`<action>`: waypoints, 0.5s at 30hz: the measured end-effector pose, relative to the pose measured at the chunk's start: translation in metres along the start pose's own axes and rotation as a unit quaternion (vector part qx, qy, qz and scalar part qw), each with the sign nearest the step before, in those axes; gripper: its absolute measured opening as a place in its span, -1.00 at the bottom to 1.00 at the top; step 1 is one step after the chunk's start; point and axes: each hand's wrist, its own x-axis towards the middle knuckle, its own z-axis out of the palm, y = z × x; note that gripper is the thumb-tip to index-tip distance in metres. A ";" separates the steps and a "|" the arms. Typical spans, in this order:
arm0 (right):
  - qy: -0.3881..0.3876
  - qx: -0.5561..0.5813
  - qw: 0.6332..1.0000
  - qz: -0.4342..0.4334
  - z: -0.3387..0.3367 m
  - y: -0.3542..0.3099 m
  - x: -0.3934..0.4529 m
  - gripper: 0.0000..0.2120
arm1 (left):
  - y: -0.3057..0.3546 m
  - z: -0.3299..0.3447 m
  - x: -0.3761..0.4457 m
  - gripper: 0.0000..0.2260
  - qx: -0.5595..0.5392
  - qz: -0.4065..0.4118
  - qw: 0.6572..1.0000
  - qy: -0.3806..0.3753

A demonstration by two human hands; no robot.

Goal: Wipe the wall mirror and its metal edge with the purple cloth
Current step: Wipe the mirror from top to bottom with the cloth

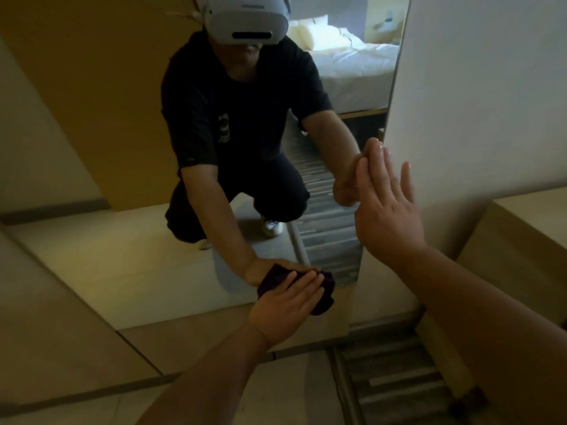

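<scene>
My left hand (283, 305) presses soft purple cloth (322, 297) flat w/ straight fingers, low on mirror (129, 265); right hand (386, 210) flat, braced at mirror's right edge.

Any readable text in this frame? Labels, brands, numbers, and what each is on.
None legible.
Pale print on the chest of the black T-shirt, reflected in the tall wall mirror: blurred, unreadable.
Faint mark along the top edge of the white headset, also a reflection: too small to read.
Crumpled purple cloth under the left hand: no text showing.
</scene>
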 end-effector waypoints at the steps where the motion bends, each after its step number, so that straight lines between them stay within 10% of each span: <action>1: -0.010 -0.004 1.000 0.005 -0.003 -0.001 -0.001 -0.29 | -0.005 -0.012 0.000 -0.49 -0.015 0.003 1.000 -0.002; 15: -0.072 0.038 0.991 0.109 -0.060 0.020 0.006 -0.37 | -0.138 -0.212 0.164 -0.61 -0.002 -0.162 0.949 0.270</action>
